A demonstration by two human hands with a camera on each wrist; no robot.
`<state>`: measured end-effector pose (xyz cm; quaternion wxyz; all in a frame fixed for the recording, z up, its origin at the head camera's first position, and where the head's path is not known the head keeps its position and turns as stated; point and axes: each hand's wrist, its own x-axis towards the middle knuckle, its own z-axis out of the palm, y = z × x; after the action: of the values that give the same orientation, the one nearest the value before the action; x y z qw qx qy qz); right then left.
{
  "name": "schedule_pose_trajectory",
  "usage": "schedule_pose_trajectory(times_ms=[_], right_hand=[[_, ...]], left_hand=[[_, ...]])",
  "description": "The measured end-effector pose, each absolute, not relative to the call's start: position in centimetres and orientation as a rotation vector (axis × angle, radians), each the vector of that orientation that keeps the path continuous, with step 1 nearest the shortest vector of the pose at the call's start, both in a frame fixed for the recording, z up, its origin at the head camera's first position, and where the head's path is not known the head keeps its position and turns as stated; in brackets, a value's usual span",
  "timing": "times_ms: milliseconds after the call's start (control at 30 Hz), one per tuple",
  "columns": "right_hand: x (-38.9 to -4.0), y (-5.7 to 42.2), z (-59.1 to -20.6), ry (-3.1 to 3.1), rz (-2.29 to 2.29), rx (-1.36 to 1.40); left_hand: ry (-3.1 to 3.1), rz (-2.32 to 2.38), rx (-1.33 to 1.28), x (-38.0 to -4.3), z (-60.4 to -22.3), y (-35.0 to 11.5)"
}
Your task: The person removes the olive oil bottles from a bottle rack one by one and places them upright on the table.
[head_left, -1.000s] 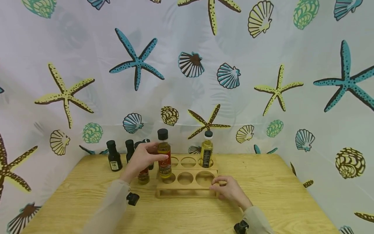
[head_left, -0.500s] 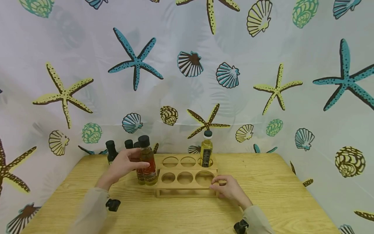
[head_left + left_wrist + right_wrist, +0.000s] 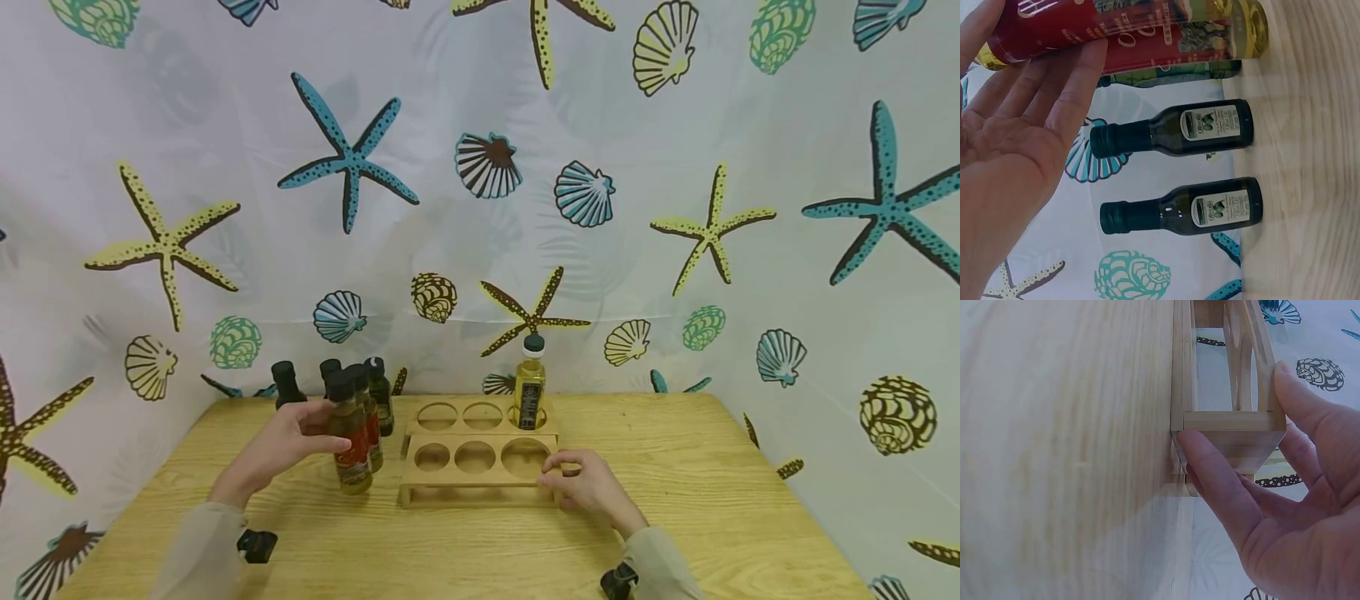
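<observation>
My left hand (image 3: 279, 446) holds a red-labelled oil bottle (image 3: 352, 446) upright by its middle, left of the rack. A matching red-labelled bottle (image 3: 374, 425) stands right beside it, partly hidden. In the left wrist view the held bottle (image 3: 1085, 28) lies across my fingers; whether its base touches the table I cannot tell. My right hand (image 3: 592, 487) grips the right end of the two-tier wooden bottle rack (image 3: 480, 482). Seen from the right wrist, fingers and thumb sit on either side of the rack's end (image 3: 1229, 444). One yellow oil bottle (image 3: 531, 387) stands in its back right hole.
Two dark olive oil bottles (image 3: 1216, 128) with cream labels stand behind my left hand, near the patterned backdrop (image 3: 480, 208). Another dark green bottle (image 3: 381, 398) stands behind the red-labelled pair. The wooden table (image 3: 660, 483) extends right of the rack.
My left hand has carried the red-labelled bottle left and down, from over the rack's front left hole to beside the other red-labelled bottle. My right hand stays on the rack.
</observation>
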<state>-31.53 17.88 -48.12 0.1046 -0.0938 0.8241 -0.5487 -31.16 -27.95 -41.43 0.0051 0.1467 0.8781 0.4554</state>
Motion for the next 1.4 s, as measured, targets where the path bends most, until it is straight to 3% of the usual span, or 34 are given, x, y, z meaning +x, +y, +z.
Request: schedule_pose_trajectory(times_ms=[200, 700, 1400], right_hand=[[-31.7, 18.0, -48.3, 2.435, -1.609, -0.264], [-31.7, 17.9, -48.4, 2.425, -1.622, -0.281], [-31.6, 17.8, -48.5, 2.425, -1.621, -0.277]], left_hand=[[2.733, 1.428, 0.478, -31.4, -42.0, -28.8], [2.742, 1.446, 0.237, -31.8, -43.6, -31.3], [2.772, 1.525, 0.230, -33.1, -45.3, -32.8]])
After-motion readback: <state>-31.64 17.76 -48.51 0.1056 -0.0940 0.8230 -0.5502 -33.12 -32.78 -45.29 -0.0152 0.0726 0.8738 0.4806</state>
